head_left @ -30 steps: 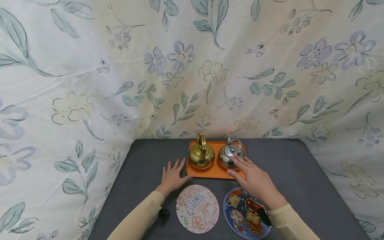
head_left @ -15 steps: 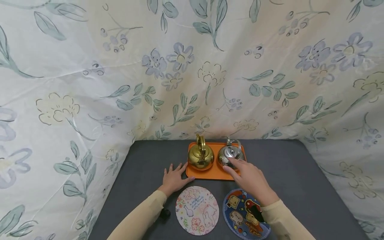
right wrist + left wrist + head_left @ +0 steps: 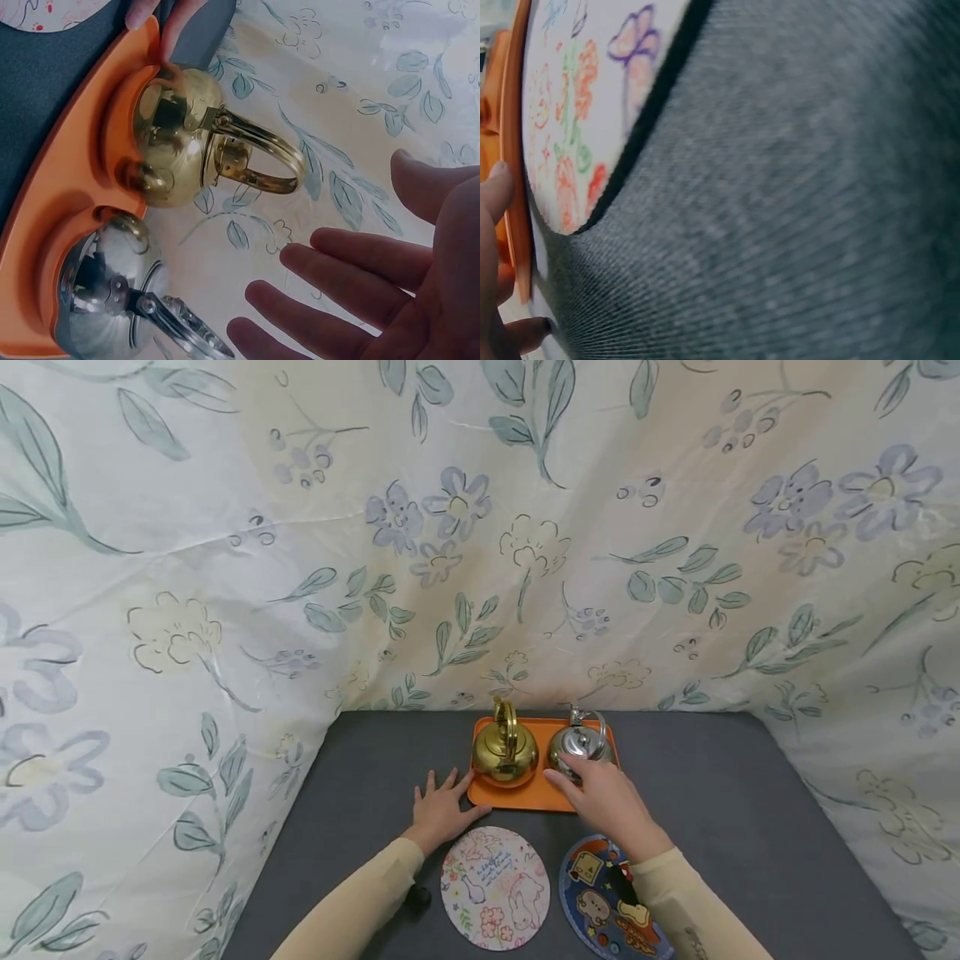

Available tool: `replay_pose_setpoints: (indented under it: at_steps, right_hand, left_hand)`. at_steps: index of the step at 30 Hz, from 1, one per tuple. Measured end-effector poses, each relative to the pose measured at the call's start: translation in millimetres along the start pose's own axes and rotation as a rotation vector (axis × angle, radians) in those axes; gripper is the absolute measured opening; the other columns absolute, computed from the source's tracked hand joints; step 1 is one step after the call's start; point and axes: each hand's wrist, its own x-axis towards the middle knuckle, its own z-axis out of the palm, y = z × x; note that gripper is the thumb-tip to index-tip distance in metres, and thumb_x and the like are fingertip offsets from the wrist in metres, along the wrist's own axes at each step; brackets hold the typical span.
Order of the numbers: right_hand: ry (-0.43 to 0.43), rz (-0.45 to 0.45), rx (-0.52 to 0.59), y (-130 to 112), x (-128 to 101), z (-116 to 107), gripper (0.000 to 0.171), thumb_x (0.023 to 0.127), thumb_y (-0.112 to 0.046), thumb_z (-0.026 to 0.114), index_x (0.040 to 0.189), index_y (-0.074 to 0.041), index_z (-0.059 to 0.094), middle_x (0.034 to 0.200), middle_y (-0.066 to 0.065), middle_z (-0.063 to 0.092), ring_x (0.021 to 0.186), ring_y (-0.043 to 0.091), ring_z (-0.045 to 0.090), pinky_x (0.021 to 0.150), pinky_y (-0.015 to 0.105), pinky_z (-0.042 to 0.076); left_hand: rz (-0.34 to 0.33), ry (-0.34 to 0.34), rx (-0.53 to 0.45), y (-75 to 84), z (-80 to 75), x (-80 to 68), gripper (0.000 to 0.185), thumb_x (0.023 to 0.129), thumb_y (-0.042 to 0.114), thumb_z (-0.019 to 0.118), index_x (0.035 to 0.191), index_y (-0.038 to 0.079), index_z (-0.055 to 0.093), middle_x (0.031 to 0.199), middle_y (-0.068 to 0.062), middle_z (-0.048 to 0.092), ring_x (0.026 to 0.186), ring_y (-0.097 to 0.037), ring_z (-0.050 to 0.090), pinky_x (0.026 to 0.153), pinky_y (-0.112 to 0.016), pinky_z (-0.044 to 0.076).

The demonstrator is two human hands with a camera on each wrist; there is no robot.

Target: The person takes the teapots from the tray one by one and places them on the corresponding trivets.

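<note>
An orange tray (image 3: 525, 798) bears a gold kettle (image 3: 501, 760) at its left and a silver kettle (image 3: 581, 742) at its right; both stand upright. My left hand (image 3: 441, 814) lies with spread fingers at the tray's left edge. In the left wrist view its thumb (image 3: 496, 193) touches the rim. My right hand (image 3: 609, 802) hovers in front of the silver kettle, partly covering it. In the right wrist view the right hand (image 3: 375, 307) has extended fingers, holds nothing and is apart from the gold kettle (image 3: 180, 142) and the silver kettle (image 3: 112, 292).
Two round mats lie nearer me on the dark grey table (image 3: 712, 827): a white one with a rabbit drawing (image 3: 495, 889) and a blue cartoon one (image 3: 600, 906), partly under my right arm. Flowered cloth (image 3: 540, 568) hangs behind the table and at both sides.
My right hand has moved left across the front of the silver kettle. My left hand has shifted slightly right, against the tray's edge. Kettles and tray stay in place.
</note>
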Motion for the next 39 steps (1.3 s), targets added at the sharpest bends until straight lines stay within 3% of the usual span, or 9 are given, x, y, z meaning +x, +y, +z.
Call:
replay_pose_setpoints:
  at_steps: [8,10,14,18,21,25,30,34,39]
  right_hand:
    - [-0.026,-0.005,0.025,-8,18,3,0.067,0.102,-0.059,0.048,0.141,-0.006,0.060,0.049,0.000,0.050,0.047,0.019,0.052,0.066,0.041,0.053]
    - [-0.012,-0.020,0.009,-11,27,5,0.065,0.102,-0.056,0.049,0.139,-0.003,0.061,0.055,-0.001,0.055,0.055,0.017,0.060,0.077,0.045,0.057]
    - [-0.015,-0.020,0.001,-15,43,10,0.064,0.103,-0.053,0.050,0.138,-0.001,0.062,0.057,0.001,0.057,0.053,0.019,0.058,0.077,0.049,0.058]
    - [-0.040,0.013,0.031,-16,59,17,0.063,0.104,-0.053,0.049,0.139,-0.003,0.061,0.046,0.000,0.047,0.038,0.014,0.037,0.049,0.037,0.047]
    - [-0.050,0.038,0.053,-17,67,22,0.063,0.103,-0.054,0.049,0.140,-0.004,0.060,0.041,0.000,0.044,0.034,0.012,0.025,0.038,0.030,0.034]
    - [-0.035,0.037,0.065,-19,74,26,0.060,0.103,-0.051,0.052,0.135,-0.002,0.065,0.042,0.000,0.043,0.034,0.013,0.029,0.039,0.029,0.033]
    - [-0.023,0.019,0.083,-18,79,32,0.055,0.102,-0.055,0.051,0.099,-0.006,0.075,0.043,-0.001,0.039,0.036,0.016,0.037,0.043,0.031,0.037]
    - [-0.019,0.052,0.101,-19,85,37,0.059,0.101,-0.060,0.048,0.074,-0.011,0.067,0.047,-0.002,0.039,0.041,0.017,0.041,0.047,0.031,0.038]
    - [-0.025,0.077,0.100,-27,94,43,0.057,0.102,-0.056,0.050,0.083,-0.006,0.070,0.055,0.009,0.050,0.045,0.020,0.046,0.052,0.034,0.043]
  left_hand:
    - [-0.008,0.032,0.018,-1.8,6.5,1.3,0.085,0.086,0.081,0.049,0.158,0.038,0.035,0.162,-0.004,0.037,0.151,-0.050,0.021,0.114,-0.073,0.022]
    - [-0.008,0.040,0.016,-2.6,7.7,2.1,0.085,0.086,0.081,0.049,0.158,0.038,0.035,0.162,-0.004,0.037,0.151,-0.050,0.021,0.114,-0.073,0.021]
    - [-0.011,0.047,0.003,-2.6,6.7,1.7,0.086,0.086,0.081,0.050,0.158,0.037,0.035,0.162,-0.005,0.038,0.151,-0.050,0.020,0.114,-0.073,0.021]
    - [-0.018,0.040,-0.002,-2.2,6.1,0.6,0.086,0.086,0.081,0.050,0.158,0.037,0.035,0.162,-0.004,0.037,0.151,-0.050,0.019,0.114,-0.073,0.020]
    - [-0.019,0.036,0.000,-2.9,8.4,0.6,0.086,0.086,0.081,0.050,0.158,0.037,0.034,0.163,-0.005,0.037,0.151,-0.050,0.019,0.114,-0.073,0.020]
    - [-0.021,0.036,-0.011,-3.1,10.8,1.2,0.085,0.086,0.080,0.051,0.158,0.038,0.034,0.163,-0.005,0.036,0.151,-0.050,0.018,0.115,-0.073,0.019]
    - [-0.017,0.024,-0.005,-2.5,10.7,1.3,0.085,0.087,0.080,0.050,0.159,0.038,0.032,0.164,-0.004,0.034,0.152,-0.050,0.017,0.115,-0.073,0.018]
    - [-0.007,0.016,-0.002,-1.7,10.8,1.5,0.086,0.087,0.080,0.049,0.159,0.037,0.031,0.164,-0.004,0.033,0.151,-0.050,0.017,0.115,-0.074,0.018]
    - [-0.025,0.024,-0.009,-2.8,14.6,2.6,0.086,0.087,0.080,0.050,0.159,0.039,0.030,0.165,-0.003,0.032,0.152,-0.049,0.015,0.115,-0.074,0.016]
